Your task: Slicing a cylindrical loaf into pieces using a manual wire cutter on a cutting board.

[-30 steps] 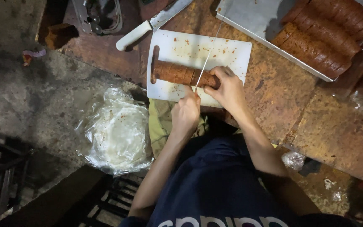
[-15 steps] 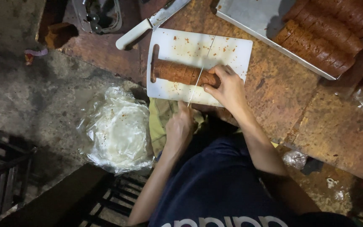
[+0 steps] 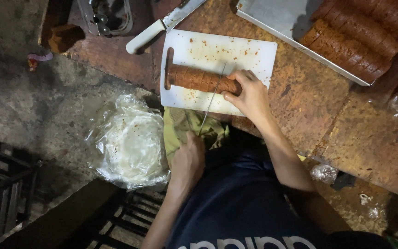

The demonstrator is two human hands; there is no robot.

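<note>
On the white cutting board (image 3: 217,55), slicing was underway.
From the head view, the right hand (image 3: 249,94) pinned the brown roll (image 3: 199,79) at its near end; the left hand (image 3: 189,159) kept a closed grip on a thin knife (image 3: 212,99) laid across it. Most of the roll was uncut, and more brown rolls (image 3: 355,34) waited on the metal tray (image 3: 272,18).

The right hand (image 3: 249,94) covers the brown roll's (image 3: 199,79) near end. The metal tray (image 3: 277,23) and second knife (image 3: 162,25) are cut off at the top edge.
</note>
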